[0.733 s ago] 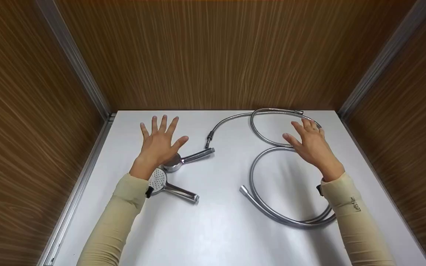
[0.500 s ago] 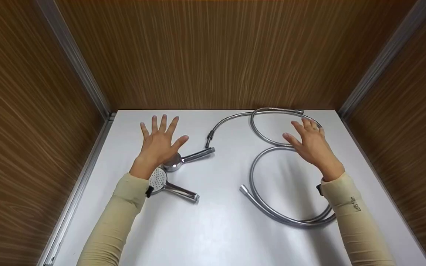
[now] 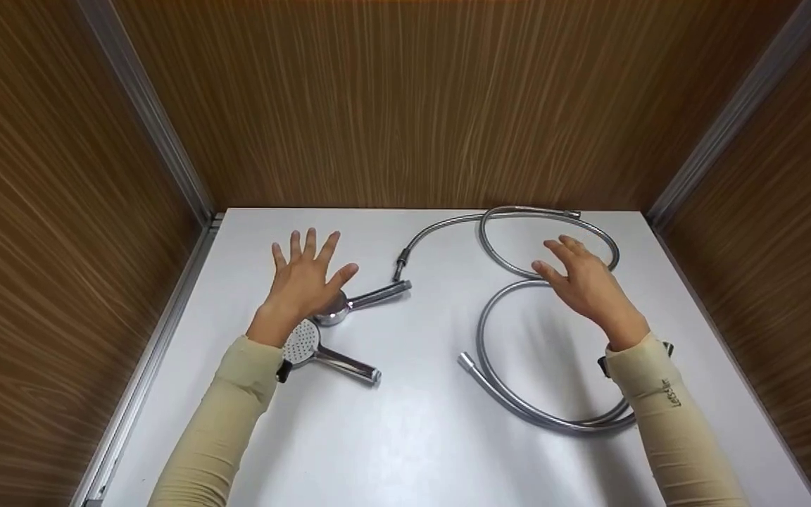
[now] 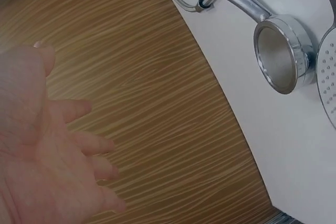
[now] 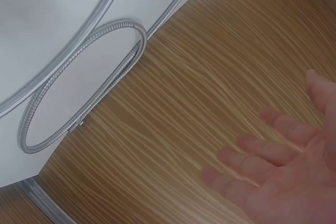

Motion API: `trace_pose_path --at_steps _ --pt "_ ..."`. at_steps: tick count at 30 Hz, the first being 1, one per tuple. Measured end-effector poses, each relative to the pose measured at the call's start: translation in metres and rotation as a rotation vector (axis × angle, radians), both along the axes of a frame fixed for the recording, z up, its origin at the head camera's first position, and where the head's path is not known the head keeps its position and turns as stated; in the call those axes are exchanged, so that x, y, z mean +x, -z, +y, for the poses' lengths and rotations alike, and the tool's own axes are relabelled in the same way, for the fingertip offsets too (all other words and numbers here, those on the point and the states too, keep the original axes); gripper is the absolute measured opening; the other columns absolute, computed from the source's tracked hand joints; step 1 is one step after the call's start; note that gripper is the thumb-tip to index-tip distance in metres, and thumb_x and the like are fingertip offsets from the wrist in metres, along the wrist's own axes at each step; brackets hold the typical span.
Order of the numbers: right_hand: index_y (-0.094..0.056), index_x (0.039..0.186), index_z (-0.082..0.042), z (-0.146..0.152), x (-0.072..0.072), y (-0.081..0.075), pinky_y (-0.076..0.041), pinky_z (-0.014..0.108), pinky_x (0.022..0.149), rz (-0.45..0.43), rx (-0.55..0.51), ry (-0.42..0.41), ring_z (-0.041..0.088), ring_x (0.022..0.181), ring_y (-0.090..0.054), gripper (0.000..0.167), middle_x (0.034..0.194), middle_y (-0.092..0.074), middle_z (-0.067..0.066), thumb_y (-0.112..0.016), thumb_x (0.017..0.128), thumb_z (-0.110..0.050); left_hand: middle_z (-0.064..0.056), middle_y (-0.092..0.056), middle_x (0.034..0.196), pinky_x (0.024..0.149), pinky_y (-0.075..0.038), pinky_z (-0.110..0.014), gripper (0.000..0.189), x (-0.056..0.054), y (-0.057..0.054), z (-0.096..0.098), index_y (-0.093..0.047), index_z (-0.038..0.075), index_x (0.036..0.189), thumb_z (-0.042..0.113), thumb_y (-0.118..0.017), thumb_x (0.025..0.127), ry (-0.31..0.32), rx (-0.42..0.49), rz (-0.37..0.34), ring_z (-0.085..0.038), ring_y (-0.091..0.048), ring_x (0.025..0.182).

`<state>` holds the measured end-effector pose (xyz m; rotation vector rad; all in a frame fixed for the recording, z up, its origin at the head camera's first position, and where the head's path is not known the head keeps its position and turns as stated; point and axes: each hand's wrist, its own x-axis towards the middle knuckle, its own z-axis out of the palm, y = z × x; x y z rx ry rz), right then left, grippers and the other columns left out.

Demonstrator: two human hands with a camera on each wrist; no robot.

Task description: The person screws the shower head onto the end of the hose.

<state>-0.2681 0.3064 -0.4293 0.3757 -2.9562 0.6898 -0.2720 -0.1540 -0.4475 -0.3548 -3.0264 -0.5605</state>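
My left hand (image 3: 300, 285) hovers with spread fingers over the table's left side, holding nothing. Below it lie two chrome shower heads. The rear shower head (image 3: 377, 294) is partly covered by the hand; the left wrist view shows its round head (image 4: 302, 51) on edge. Nearer the front, the other shower head (image 3: 346, 366) turns its white dotted face up. My right hand (image 3: 585, 285), fingers extended and holding nothing, is above two hoses. A thin coiled metal hose (image 3: 441, 224) lies at the back. In front is a thicker grey shower hose (image 3: 481, 331), partly hidden by the right sleeve.
The white table (image 3: 405, 436) is enclosed by a wood-grain back panel (image 3: 405, 105) and similar side panels. Metal rails (image 3: 152, 127) run along the corners. A small fitting (image 3: 398, 271) ends the thin hose, close to the rear shower head's handle.
My right hand has shifted slightly left and toward me, uncovering more of the thin hose. My left hand's fingertips have dropped a little. The shower heads and hoses keep their places.
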Motion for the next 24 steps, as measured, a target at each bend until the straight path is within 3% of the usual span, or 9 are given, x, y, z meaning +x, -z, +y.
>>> trace_pose_path --at_steps 6,11,14,17,24 --pt "-0.056 0.145 0.007 -0.008 0.001 0.016 -0.045 0.066 0.117 0.109 -0.054 -0.060 0.052 0.137 -0.055 0.052 0.148 -0.056 0.034 -0.061 0.109 -0.030 -0.031 -0.022 0.170 0.131 -0.008 -0.072 0.080 0.010 0.022 0.001 -0.024 0.014 0.168 0.065 -0.037 0.108 0.053 0.145 -0.105 -0.052 -0.015 0.160" --pt "-0.058 0.142 0.008 -0.016 0.002 0.027 -0.047 0.062 0.116 0.112 -0.066 -0.073 0.049 0.134 -0.059 0.048 0.143 -0.061 0.031 -0.061 0.108 -0.026 -0.029 -0.038 0.165 0.131 -0.022 -0.064 0.078 0.015 0.040 0.006 -0.026 0.011 0.167 0.062 -0.038 0.109 0.067 0.261 -0.148 -0.047 -0.031 0.156" --pt "-0.059 0.142 0.007 -0.020 0.003 0.031 -0.048 0.061 0.116 0.076 -0.057 -0.074 0.048 0.134 -0.059 0.047 0.143 -0.062 0.030 -0.061 0.108 -0.026 -0.029 -0.058 0.148 0.127 -0.035 -0.059 0.076 0.017 0.045 0.010 -0.027 0.008 0.167 0.057 -0.040 0.111 0.074 0.334 -0.153 -0.044 -0.050 0.145" --pt "-0.060 0.142 0.006 -0.024 0.004 0.035 -0.049 0.061 0.115 0.050 -0.045 -0.086 0.047 0.134 -0.060 0.047 0.142 -0.063 0.029 -0.062 0.108 -0.026 -0.027 -0.069 0.130 0.123 -0.042 -0.059 0.073 0.018 0.049 0.014 -0.029 0.008 0.166 0.054 -0.042 0.111 0.076 0.362 -0.148 -0.044 -0.059 0.134" --pt "-0.062 0.138 0.007 -0.031 0.005 0.043 -0.052 0.060 0.112 0.094 -0.020 -0.128 0.047 0.129 -0.063 0.043 0.138 -0.066 0.029 -0.064 0.107 -0.022 -0.028 -0.069 0.128 0.121 -0.044 -0.060 0.068 0.021 0.053 0.018 -0.032 0.010 0.165 0.051 -0.042 0.112 0.070 0.378 -0.130 -0.043 -0.061 0.130"
